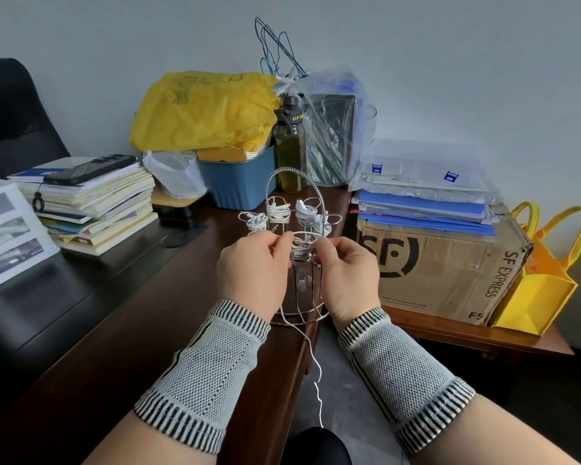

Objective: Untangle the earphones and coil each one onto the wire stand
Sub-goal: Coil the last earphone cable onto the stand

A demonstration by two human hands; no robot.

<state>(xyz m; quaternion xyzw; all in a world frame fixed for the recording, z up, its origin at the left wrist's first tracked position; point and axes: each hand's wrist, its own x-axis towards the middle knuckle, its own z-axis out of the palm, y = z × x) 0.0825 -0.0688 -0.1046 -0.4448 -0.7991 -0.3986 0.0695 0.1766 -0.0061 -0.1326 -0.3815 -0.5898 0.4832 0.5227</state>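
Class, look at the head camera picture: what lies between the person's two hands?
In the head view, the wire stand's near loop, wound with white earphone cable, lies between the left hand and right hand; both pinch the cable.

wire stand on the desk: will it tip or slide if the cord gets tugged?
Probably light: the wire stand is thin open wire. Tall over a small ring base, near the desk edge, so a sideways tug might tip it. The cord hangs limp off the edge, clearly floppy.
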